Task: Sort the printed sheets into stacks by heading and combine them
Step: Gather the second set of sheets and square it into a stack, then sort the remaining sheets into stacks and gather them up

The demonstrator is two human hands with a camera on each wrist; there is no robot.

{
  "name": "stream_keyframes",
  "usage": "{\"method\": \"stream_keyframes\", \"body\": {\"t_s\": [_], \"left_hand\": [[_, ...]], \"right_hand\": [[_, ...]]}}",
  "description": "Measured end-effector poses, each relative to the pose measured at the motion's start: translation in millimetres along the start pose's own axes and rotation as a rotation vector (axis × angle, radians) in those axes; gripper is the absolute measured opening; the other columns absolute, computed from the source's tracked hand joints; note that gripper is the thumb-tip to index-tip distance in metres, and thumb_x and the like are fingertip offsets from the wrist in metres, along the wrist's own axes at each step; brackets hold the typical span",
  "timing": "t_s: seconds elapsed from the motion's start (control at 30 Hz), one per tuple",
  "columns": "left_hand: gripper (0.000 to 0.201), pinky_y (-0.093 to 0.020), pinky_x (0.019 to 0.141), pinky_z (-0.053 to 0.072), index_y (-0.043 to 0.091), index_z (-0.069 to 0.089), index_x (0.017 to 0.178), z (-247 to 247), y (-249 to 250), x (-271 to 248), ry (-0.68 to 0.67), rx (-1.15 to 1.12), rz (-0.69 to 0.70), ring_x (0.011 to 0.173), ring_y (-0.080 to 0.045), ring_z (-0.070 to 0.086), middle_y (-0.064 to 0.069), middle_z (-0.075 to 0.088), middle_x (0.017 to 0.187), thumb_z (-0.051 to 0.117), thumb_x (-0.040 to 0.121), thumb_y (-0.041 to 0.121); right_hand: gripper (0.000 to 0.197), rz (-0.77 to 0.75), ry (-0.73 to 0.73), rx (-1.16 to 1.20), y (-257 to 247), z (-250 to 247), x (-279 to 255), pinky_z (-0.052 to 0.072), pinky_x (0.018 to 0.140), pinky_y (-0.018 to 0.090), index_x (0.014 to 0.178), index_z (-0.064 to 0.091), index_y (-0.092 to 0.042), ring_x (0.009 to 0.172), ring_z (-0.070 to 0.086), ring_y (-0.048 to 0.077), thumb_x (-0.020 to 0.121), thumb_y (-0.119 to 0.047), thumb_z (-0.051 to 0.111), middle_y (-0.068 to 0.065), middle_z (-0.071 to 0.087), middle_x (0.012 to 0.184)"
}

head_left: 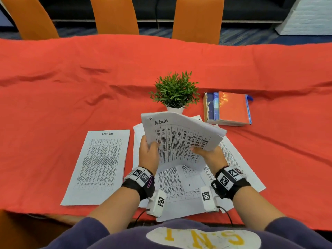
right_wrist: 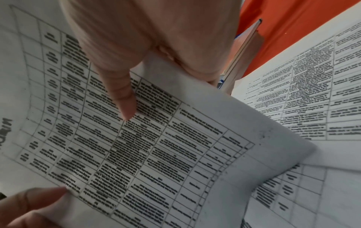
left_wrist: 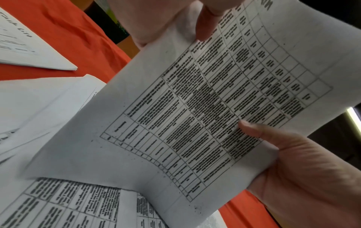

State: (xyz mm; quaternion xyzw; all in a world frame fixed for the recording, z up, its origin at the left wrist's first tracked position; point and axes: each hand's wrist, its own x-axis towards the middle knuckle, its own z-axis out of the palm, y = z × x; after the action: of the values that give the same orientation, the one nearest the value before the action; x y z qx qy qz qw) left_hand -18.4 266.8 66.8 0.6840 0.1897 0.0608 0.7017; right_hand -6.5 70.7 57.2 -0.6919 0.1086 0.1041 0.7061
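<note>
Above the loose pile (head_left: pixel 239 164) at the table's near edge, a bundle of sheets headed "Admin" (head_left: pixel 181 139) held raised and bowed, clear of the red cloth (head_left: pixel 71 87). Left hand (head_left: pixel 149 155) clamped on its left edge, thumb on the printed face; right hand (head_left: pixel 208 155) clamped on its lower right edge, thumb likewise on top. Best done by keeping the heading in sight, squaring the edges with both thumbs, then lowering flat onto a bare patch of cloth as its own stack, apart from the "Task list" stack (head_left: pixel 98 166) lying to the left. Risk judged: bowed paper may fan and slip.

Counted: two hands, one held bundle (sheet number cannot be told), one "Task list" stack, one unsorted pile, one potted plant (head_left: pixel 175 90), one stack of books (head_left: pixel 228 108), three orange chairs (head_left: pixel 115 15)
</note>
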Motion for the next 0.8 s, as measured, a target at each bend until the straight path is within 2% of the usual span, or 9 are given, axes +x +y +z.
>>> {"method": "stream_keyframes", "body": {"t_s": [0.07,0.2,0.3,0.4,0.5,0.57,0.67,0.8], "left_hand": [[0.034,-0.022,0.07,0.047,0.019,0.053,0.117,0,-2,1,0.011,-0.002,0.007,0.094,-0.012,0.062,0.003,0.066,0.104,0.04,0.091,0.001],[0.029,-0.027,0.069,0.048,0.019,0.049,0.115,-2,-17,4,-0.03,0.082,-0.026,0.083,-0.014,0.057,0.001,0.061,0.098,0.036,0.094,0.003],[0.02,-0.025,0.064,0.043,0.015,0.044,0.113,-5,-38,5,-0.084,0.235,-0.079,0.074,-0.012,0.049,-0.001,0.054,0.09,0.033,0.098,0.008],[0.016,-0.028,0.062,0.036,0.013,0.04,0.111,-13,-43,13,-0.092,0.32,-0.106,0.065,-0.016,0.04,-0.004,0.043,0.078,0.029,0.099,0.012],[0.014,-0.025,0.054,0.033,0.016,0.037,0.11,-30,-32,27,-0.022,0.326,-0.045,0.058,-0.013,0.035,0.001,0.038,0.07,0.029,0.099,0.011],[0.015,-0.023,0.048,0.032,0.012,0.038,0.11,-50,-24,41,0.06,0.309,-0.045,0.055,-0.012,0.035,0.004,0.038,0.068,0.029,0.099,0.01],[0.014,-0.029,0.051,0.03,0.01,0.037,0.108,-94,-19,64,0.16,0.331,-0.083,0.056,-0.017,0.035,-0.002,0.037,0.067,0.029,0.096,0.01],[0.007,-0.031,0.055,0.026,0.009,0.036,0.098,-165,-15,88,0.29,0.385,-0.062,0.059,-0.017,0.033,-0.001,0.035,0.068,0.03,0.094,0.008]], "right_hand": [[0.033,0.009,0.02,0.01,0,0,3,0.049,0.077,0.027,0.096,0.066,-0.027,0.098,0.066,0.013,0.073,-0.007,0.078,-0.003,0.072,0.102],[0.029,0.022,0.028,-0.111,10,-1,9,0.05,0.089,0.042,0.09,0.066,-0.026,0.1,0.064,0.022,0.079,0.001,0.068,0.001,0.07,0.103],[0.028,0.064,0.043,-0.199,22,1,14,0.049,0.087,0.043,0.088,0.062,-0.027,0.102,0.061,0.029,0.084,0.001,0.06,0.002,0.067,0.1],[0.016,0.073,0.076,-0.25,17,10,22,0.047,0.084,0.039,0.094,0.062,-0.018,0.1,0.06,0.03,0.087,-0.004,0.057,0.001,0.065,0.094],[0.014,-0.023,0.047,-0.315,-2,34,32,0.048,0.082,0.041,0.102,0.06,-0.014,0.091,0.06,0.022,0.091,-0.01,0.052,0.004,0.065,0.095],[0.015,-0.076,0.053,-0.294,-13,58,39,0.048,0.078,0.04,0.103,0.057,-0.011,0.08,0.055,0.018,0.092,-0.009,0.046,0.009,0.063,0.095],[0.016,-0.09,0.019,-0.284,-17,106,48,0.037,0.058,0.029,0.105,0.051,-0.009,0.064,0.045,0.014,0.094,-0.011,0.041,0.004,0.054,0.083],[0.005,-0.033,-0.076,-0.333,-2,178,54,0.031,0.057,0.03,0.093,0.043,-0.01,0.063,0.037,0.015,0.094,-0.012,0.037,0.0,0.04,0.075]]}}
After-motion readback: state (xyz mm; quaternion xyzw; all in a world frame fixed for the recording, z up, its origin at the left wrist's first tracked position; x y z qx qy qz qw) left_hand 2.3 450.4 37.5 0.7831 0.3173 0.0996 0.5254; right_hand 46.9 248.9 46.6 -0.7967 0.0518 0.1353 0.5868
